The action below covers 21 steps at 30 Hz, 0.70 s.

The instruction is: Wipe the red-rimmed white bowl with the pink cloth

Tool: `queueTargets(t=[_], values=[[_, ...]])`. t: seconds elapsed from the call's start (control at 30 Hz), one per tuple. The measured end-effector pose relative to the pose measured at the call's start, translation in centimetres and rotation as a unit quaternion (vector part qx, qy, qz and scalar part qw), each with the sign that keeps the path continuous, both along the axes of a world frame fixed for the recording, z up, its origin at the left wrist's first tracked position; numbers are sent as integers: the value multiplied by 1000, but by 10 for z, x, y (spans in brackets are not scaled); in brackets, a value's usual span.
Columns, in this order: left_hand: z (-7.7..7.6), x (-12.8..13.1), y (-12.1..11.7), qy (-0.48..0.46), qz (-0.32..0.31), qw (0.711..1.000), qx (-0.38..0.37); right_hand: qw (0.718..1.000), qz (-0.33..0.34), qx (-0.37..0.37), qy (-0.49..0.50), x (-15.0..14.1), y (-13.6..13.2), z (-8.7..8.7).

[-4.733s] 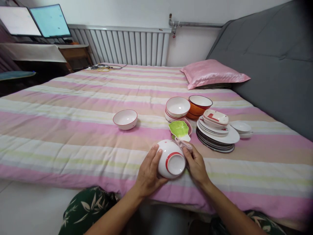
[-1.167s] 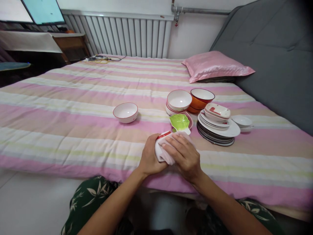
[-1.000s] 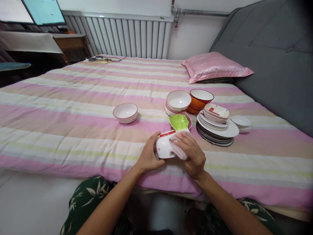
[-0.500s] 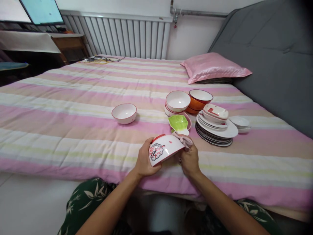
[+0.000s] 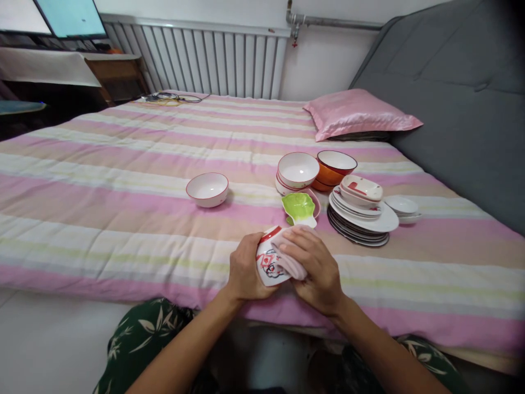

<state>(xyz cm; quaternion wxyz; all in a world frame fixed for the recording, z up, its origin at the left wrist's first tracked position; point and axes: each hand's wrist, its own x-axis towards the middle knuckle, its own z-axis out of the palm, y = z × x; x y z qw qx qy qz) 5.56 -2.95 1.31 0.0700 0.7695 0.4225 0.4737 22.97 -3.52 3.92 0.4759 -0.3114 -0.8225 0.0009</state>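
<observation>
A white bowl [image 5: 266,268] with a red foot ring and a painted blossom pattern is tilted on its side above the bed's front edge. My left hand [image 5: 245,268] grips it from the left, fingers behind and thumb below. Pressed flat on its outer wall is a pale pink cloth [image 5: 289,257], held under the fingers of my right hand [image 5: 315,268]. The bowl's inside faces away and is hidden. Just beyond my hands lies a green leaf-shaped dish [image 5: 298,207], resting on a pink one.
A single white bowl [image 5: 207,190] stands to the left. Stacked white bowls [image 5: 298,169], orange bowls [image 5: 330,174], a pile of plates [image 5: 388,219] and small white dishes [image 5: 402,205] sit to the right. Farther back are a pink pillow [image 5: 361,114] and cables [image 5: 176,98].
My right hand has moved from the bowl's right rim onto its outer wall, spreading the cloth over it. The bowl has turned in my left hand.
</observation>
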Motion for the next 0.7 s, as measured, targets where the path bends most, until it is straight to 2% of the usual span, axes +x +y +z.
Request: queueTargets(t=[0.13,0.23,0.4,0.57,0.7], values=[[-2,1,-1,1,7,1000,-10,995,-15,37,-92,-12,-15,2],[-3,1,-2,0,25,1000,-19,993,-6,26,-114,-18,-23,6],[-4,-1,0,-32,18,998,-55,996,17,-41,-82,-12,-23,15],[-5,-1,3,-47,46,993,-93,992,22,-109,-67,2,-12,17],[-7,-3,4,-55,64,988,-127,981,43,-190,13,12,-3,17]])
